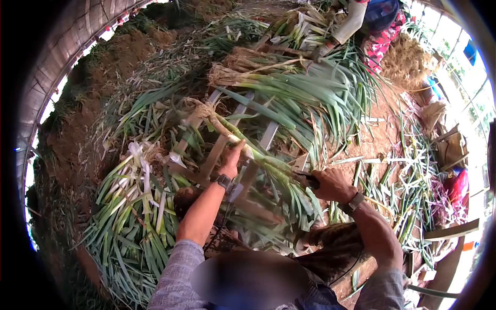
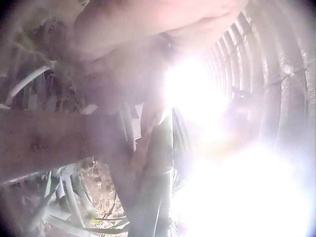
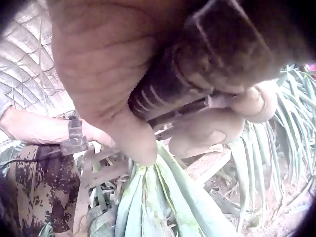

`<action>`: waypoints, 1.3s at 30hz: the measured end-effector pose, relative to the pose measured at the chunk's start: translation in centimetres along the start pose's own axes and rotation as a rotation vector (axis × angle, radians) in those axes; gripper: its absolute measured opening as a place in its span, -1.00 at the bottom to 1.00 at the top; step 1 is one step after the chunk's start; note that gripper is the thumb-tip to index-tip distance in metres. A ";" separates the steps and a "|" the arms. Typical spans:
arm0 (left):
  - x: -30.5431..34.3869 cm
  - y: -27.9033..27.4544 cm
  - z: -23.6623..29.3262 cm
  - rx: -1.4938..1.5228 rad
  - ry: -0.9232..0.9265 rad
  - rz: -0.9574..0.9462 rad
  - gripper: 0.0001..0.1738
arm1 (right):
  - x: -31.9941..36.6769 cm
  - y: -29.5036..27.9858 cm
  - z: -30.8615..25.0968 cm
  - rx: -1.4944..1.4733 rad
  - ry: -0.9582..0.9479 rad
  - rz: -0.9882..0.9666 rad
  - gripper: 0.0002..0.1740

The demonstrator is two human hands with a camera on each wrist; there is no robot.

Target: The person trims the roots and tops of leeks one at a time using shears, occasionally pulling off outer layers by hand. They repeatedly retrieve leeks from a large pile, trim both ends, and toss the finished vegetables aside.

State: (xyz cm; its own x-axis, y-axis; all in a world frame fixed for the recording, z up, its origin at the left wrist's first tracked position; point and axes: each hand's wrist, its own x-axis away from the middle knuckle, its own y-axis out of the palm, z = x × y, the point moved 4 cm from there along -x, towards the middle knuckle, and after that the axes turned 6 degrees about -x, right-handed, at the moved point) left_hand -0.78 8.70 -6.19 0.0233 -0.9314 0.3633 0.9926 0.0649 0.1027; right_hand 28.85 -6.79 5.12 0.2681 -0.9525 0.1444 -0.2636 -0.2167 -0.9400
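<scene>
In the head view a leek (image 1: 221, 125) lies slantwise, its brown roots at upper left and green leaves at lower right. My left hand (image 1: 229, 163) grips its stalk about midway. At the leafy end, my right hand (image 1: 333, 185) holds a tool by its dark handle (image 1: 308, 179). The right wrist view shows that ridged handle (image 3: 163, 84) in the palm, with thumb and fingertips right at the leek leaves (image 3: 165, 197). The tool's working end is hidden. Glare washes out much of the left wrist view, where the stalk (image 2: 157, 168) passes below the hand.
A frame of slats (image 1: 268, 135) lies beneath the leek. A large leek bunch (image 1: 305, 85) rests beyond it, and another pile (image 1: 147, 206) lies at left. Another person's gloved arm (image 1: 349, 26) reaches in at the top right. Cut leaves (image 1: 408, 191) litter the ground at right.
</scene>
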 end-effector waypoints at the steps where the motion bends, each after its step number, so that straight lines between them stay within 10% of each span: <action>1: -0.1 0.1 -0.5 0.002 -0.002 -0.004 -0.50 | 0.1 0.2 0.1 0.038 -0.089 0.063 -0.84; 10: -0.1 -0.1 -4.1 0.014 -0.057 0.083 -0.43 | -1.1 1.1 0.1 0.016 0.003 -0.040 -0.74; 16: 0.0 0.7 -4.2 -0.282 0.348 -0.056 -0.36 | -4.0 1.3 -0.5 -0.076 -0.068 0.025 -0.77; 18: 0.8 1.6 -3.8 0.271 -0.137 -0.033 -0.30 | -4.9 0.6 -1.3 -0.078 -0.109 0.021 -0.76; 39: 8.6 3.1 2.5 0.577 -0.046 -0.299 -0.46 | -10.9 -1.0 -7.0 -0.212 -0.166 0.035 -0.65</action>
State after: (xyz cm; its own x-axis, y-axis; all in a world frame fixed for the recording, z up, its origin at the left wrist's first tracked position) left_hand 2.17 1.78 -0.41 -0.2614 -0.9238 0.2797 0.7315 -0.0005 0.6818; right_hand 19.75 2.29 6.68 0.3987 -0.9160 0.0443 -0.4591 -0.2412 -0.8550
